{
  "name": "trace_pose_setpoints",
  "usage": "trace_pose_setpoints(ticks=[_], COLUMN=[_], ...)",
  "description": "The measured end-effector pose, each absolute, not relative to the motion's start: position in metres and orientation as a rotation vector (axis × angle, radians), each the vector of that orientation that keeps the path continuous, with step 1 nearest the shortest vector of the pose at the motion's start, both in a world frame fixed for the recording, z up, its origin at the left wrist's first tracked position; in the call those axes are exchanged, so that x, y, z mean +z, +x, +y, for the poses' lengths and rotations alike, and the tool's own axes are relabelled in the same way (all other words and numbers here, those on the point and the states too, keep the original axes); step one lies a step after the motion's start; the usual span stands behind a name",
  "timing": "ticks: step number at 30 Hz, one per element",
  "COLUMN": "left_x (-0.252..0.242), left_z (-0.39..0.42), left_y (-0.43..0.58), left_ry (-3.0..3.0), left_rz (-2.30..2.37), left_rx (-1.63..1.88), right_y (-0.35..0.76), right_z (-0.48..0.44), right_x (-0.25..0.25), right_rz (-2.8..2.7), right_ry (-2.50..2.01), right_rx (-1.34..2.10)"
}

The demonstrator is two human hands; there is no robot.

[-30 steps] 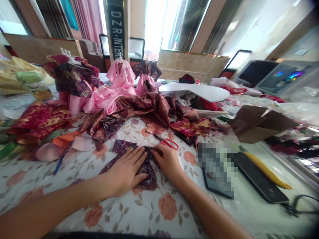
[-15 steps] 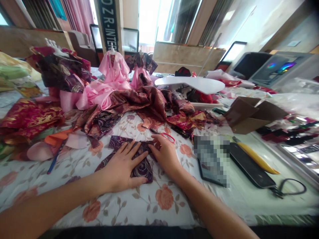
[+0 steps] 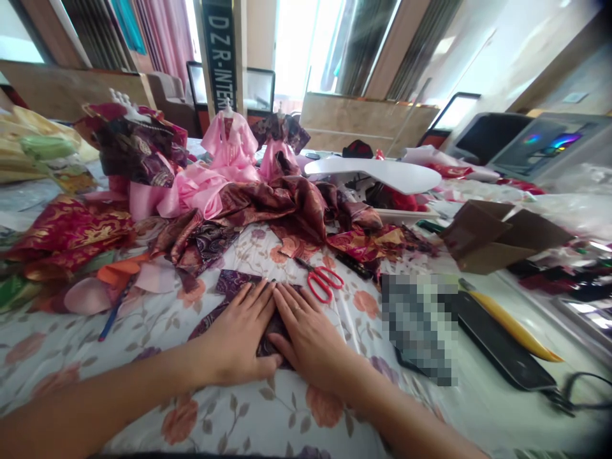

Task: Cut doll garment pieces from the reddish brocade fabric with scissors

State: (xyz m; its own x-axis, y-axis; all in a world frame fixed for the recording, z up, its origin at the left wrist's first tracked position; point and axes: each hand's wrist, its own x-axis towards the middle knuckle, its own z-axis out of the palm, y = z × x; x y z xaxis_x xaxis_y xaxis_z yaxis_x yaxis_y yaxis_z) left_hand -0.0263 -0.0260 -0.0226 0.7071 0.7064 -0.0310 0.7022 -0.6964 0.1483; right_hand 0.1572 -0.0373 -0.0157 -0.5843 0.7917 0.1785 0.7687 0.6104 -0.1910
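Note:
A piece of dark purple paisley brocade fabric [image 3: 231, 283] lies on the flowered tablecloth [image 3: 229, 408], mostly covered by my hands. My left hand [image 3: 241, 335] presses flat on it with the fingers stretched out and the thumb pointing right. Beside it, my right hand [image 3: 308, 331] also lies flat on the cloth piece, its fingertips touching or nearly touching those of the left. Just beyond the right hand rests a pair of scissors with red handles [image 3: 324, 284]. What lies under the palms is hidden.
Behind are crumpled brown brocade [image 3: 296, 201] and small dressed forms, one in a pink dress [image 3: 228, 143]. At right stand an open cardboard box [image 3: 502, 236], a black phone-like object [image 3: 502, 341] and a yellow-handled tool [image 3: 516, 325]. A blue pen [image 3: 115, 312] lies left.
My right hand has come down from the fabric's upper right edge and now lies flat beside the left. The red scissors are more fully uncovered. The view has shifted slightly.

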Motion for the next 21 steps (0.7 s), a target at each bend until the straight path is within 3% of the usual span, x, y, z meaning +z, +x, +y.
trace_pose_setpoints(ticks=[11, 21], left_x=[-0.023, 0.001], left_z=[-0.009, 0.027], left_y=[-0.057, -0.107], left_ry=[2.768, 2.565], left_rz=[1.195, 0.981], left_rx=[0.09, -0.212], right_y=[0.165, 0.164], right_z=[-0.041, -0.038], right_x=[-0.017, -0.016], right_rz=[-2.63, -2.671], right_ry=[-1.378, -1.335], right_rx=[0.248, 0.208])
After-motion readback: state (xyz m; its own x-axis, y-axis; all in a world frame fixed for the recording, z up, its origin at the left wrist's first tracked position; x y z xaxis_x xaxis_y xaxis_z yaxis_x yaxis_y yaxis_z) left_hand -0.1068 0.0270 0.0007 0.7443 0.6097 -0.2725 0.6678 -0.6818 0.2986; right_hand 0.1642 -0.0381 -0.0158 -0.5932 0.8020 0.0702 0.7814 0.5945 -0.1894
